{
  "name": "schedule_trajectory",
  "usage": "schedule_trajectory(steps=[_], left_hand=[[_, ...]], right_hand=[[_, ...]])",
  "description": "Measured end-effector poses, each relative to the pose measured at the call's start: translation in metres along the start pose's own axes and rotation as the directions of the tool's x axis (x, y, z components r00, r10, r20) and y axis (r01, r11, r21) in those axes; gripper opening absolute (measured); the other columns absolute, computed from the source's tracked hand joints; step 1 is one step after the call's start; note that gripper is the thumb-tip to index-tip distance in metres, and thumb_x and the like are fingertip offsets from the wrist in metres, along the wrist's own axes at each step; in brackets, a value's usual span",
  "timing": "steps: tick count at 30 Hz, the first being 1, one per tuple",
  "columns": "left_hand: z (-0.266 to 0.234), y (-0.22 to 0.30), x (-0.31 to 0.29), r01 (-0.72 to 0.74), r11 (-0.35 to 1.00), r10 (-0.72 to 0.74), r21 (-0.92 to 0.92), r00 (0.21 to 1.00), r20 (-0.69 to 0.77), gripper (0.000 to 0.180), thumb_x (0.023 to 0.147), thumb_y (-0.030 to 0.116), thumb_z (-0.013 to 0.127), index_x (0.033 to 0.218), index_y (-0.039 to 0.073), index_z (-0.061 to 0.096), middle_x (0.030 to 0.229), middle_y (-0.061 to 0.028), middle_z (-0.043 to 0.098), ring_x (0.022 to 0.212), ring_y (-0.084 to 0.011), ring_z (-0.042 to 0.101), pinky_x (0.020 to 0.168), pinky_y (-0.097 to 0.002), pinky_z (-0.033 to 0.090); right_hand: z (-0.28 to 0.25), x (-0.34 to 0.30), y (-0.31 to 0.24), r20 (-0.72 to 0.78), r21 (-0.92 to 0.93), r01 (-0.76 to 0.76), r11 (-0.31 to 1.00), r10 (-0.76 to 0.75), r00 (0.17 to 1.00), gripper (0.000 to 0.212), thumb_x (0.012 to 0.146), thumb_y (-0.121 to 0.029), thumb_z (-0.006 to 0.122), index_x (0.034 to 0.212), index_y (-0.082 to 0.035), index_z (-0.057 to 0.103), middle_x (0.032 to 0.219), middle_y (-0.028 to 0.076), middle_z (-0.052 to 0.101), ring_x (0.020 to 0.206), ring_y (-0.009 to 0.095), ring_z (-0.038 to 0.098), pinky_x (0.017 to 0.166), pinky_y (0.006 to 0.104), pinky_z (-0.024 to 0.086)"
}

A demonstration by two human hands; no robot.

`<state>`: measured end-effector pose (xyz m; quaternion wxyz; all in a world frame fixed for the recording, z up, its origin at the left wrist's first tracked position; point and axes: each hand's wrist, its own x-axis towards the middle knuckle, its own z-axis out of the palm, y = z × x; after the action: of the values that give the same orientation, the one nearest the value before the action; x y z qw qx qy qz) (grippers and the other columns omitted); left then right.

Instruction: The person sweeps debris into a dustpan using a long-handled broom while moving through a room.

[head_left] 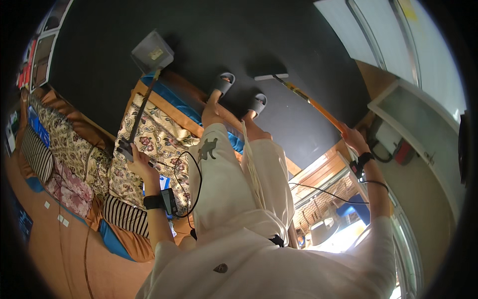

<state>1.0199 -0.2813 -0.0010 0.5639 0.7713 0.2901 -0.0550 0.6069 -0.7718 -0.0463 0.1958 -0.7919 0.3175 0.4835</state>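
Note:
My left hand (141,163) is closed round the dark grip of a long-handled dustpan (151,41). Its grey pan is out on the floor at the upper left, with something small and yellowish in or on it. On the other side, the fingers of my right hand (355,141) wrap the orange handle of a broom (326,113). That handle slants down to a pale, narrow head (271,76) on the floor, just beyond my right foot. Pan and broom head are well apart, with my feet in grey slippers (225,83) between their lines.
A sofa with a flowered cover (144,119) and striped cushions (124,215) runs along my left. White panels (348,30) and an open-fronted pale cabinet (398,102) stand on the right. Black cables (200,182) hang from both wrists. The floor (199,30) is dark.

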Motion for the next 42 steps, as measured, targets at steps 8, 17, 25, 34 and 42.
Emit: schedule_trajectory(steps=[8, 17, 25, 34, 42], left_hand=[[-0.014, -0.012, -0.077, -0.045, 0.997, 0.042, -0.067, 0.998, -0.046, 0.029, 0.087, 0.019, 0.057, 0.065, 0.013, 0.04, 0.05, 0.0048, 0.026, 0.044, -0.0063, 0.02, 0.042, -0.0257, 0.018], [-0.03, -0.011, -0.181, -0.165, 0.984, 0.17, -0.066, 0.982, 0.076, 0.038, 0.09, 0.022, 0.053, 0.058, 0.015, 0.033, 0.048, 0.0053, 0.023, 0.043, -0.0054, 0.017, 0.042, -0.024, 0.014], [-0.062, -0.015, -0.203, -0.186, 0.98, 0.183, 0.073, 0.982, 0.054, 0.029, 0.089, 0.015, 0.053, 0.065, 0.011, 0.038, 0.049, 0.0051, 0.028, 0.042, -0.0041, 0.022, 0.04, -0.023, 0.016], [-0.044, -0.007, -0.207, -0.108, 0.987, 0.108, -0.118, 0.994, -0.013, 0.029, 0.087, 0.02, 0.057, 0.065, 0.011, 0.04, 0.048, 0.0058, 0.028, 0.039, -0.0043, 0.023, 0.038, -0.0232, 0.015], [-0.04, 0.049, -0.184, -0.208, 0.968, 0.212, -0.143, 0.977, 0.011, 0.033, 0.089, 0.019, 0.054, 0.062, 0.012, 0.036, 0.049, 0.0043, 0.027, 0.042, -0.0064, 0.021, 0.041, -0.0268, 0.017]], right_hand=[[-0.04, 0.033, 0.018, -0.164, -0.015, 0.277, 0.961, -0.276, 0.947, 0.042, 0.087, -0.019, 0.047, 0.128, -0.016, 0.038, 0.096, 0.019, 0.06, 0.082, 0.036, 0.059, 0.072, 0.044, 0.048], [-0.064, 0.183, -0.124, -0.361, 0.008, 0.298, 0.954, -0.276, 0.891, 0.044, 0.087, -0.023, 0.046, 0.13, -0.022, 0.037, 0.099, 0.017, 0.061, 0.09, 0.034, 0.059, 0.076, 0.0435, 0.047], [0.003, 0.155, -0.052, -0.22, -0.066, 0.266, 0.962, -0.274, 0.936, 0.048, 0.086, -0.014, 0.041, 0.132, -0.024, 0.033, 0.091, 0.022, 0.061, 0.082, 0.039, 0.059, 0.073, 0.0464, 0.047], [0.057, 0.006, 0.097, -0.092, -0.243, 0.084, 0.966, -0.109, 0.99, 0.048, 0.085, -0.017, 0.045, 0.131, -0.025, 0.036, 0.077, 0.017, 0.063, 0.074, 0.035, 0.062, 0.067, 0.044, 0.051], [0.083, -0.045, 0.083, -0.204, -0.149, 0.048, 0.988, -0.078, 0.976, 0.024, 0.081, -0.018, 0.05, 0.1, -0.008, 0.061, 0.076, 0.016, 0.063, 0.074, 0.033, 0.062, 0.069, 0.0426, 0.05]])
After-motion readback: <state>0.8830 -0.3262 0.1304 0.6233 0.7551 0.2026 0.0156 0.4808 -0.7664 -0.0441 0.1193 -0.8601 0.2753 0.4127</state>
